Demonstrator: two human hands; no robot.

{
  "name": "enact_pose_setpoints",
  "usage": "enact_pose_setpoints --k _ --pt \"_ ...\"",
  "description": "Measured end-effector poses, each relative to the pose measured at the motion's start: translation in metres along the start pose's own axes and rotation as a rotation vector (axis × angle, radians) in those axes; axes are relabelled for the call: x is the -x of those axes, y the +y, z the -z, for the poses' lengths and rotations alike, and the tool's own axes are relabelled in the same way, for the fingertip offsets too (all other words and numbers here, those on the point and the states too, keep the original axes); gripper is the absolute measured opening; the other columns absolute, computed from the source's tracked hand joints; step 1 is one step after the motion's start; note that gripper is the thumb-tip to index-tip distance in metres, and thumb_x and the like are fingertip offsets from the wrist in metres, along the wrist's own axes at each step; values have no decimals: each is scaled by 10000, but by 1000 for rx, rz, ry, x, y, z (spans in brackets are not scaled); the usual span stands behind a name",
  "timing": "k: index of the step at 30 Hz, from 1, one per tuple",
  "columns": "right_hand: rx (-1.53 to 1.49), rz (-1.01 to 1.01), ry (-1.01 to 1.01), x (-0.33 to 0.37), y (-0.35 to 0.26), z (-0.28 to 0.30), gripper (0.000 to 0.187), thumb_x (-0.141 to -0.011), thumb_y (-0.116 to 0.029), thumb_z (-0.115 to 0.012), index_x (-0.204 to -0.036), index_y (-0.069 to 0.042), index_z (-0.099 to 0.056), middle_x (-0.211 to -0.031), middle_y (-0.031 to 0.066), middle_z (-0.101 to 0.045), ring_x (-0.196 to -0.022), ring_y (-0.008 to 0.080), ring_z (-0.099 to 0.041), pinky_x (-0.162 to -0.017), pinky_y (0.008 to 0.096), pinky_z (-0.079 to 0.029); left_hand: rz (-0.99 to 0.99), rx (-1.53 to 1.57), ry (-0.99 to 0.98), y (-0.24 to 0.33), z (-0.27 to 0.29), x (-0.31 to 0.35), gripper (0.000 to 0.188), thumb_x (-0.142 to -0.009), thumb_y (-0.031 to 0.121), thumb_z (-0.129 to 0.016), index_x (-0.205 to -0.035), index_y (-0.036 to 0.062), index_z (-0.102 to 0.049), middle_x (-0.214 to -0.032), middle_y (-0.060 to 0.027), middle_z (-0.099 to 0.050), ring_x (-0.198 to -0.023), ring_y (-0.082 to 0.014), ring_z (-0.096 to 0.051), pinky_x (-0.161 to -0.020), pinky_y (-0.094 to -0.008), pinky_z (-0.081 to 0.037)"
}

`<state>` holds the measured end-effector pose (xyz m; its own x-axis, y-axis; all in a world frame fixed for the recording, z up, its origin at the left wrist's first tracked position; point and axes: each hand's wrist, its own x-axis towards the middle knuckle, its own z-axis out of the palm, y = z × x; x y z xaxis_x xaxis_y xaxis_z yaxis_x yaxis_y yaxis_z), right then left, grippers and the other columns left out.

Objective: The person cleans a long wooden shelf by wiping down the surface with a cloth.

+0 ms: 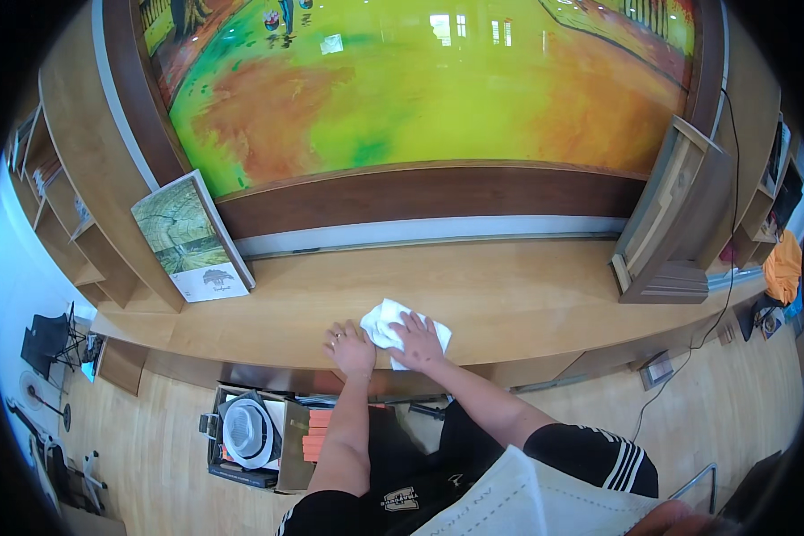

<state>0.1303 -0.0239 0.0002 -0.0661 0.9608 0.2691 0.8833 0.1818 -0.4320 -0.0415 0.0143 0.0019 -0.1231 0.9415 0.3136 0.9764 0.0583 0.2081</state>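
My right hand [417, 342] lies on a folded white cloth [381, 323], fingers spread and pressed flat over it. Parts of the cloth show on both sides of the hand, and the rest is hidden under the palm. Just to the left, my left hand [350, 349] rests on the front edge of the light wooden cabinet top [473, 286]. Its fingers are apart, with a ring on one of them and nothing held. The two hands are close but do not touch.
A large book [192, 237] leans at the left. A brown frame-like wooden piece [670, 214] stands at the right, near a hanging black cable [732, 205]. Behind is a glossy colourful painting [402, 107]. Below, a box [290, 447] and a round white device [248, 433] sit on the floor.
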Motion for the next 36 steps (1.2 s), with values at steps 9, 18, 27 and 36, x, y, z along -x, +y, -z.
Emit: enact_pose_setpoints --k 9,18,27,36 --pt "91 -112 117 34 129 67 613 -788 -477 -668 -1317 -186 -559 -1443 151 -458 -1371 336 -383 -1118 551 -260 -14 19 1 2 4 0 552 -937 454 -478 -1338 81 -545 -1441 -208 -446 -1362 -397 -355 -1094 -593 -239" --pt "324 -494 328 100 317 155 618 -821 -476 -643 -1344 -176 -513 -1446 148 -451 -1379 311 -370 -1121 572 -244 -7 0 13 -2 0 1 558 -942 456 -467 -1351 82 -535 -1438 -220 -445 -1359 -406 -358 -1094 -599 -239" --pt "420 -965 257 47 363 167 698 -851 -558 -577 -1432 -198 -433 -1505 150 -375 -1411 331 -308 -1116 592 -245 -5 -19 -30 3 3 0 554 -934 427 -474 -1356 72 -524 -1448 -233 -429 -1363 -426 -343 -1087 -618 -237" --pt "363 -611 192 -85 209 53 701 -841 -570 -556 -1423 -190 -465 -1507 102 -390 -1435 286 -278 -1155 554 -187 -13 -34 -19 9 2 -2 546 -932 417 -472 -1348 67 -527 -1450 -239 -421 -1370 -426 -328 -1084 -624 -234"
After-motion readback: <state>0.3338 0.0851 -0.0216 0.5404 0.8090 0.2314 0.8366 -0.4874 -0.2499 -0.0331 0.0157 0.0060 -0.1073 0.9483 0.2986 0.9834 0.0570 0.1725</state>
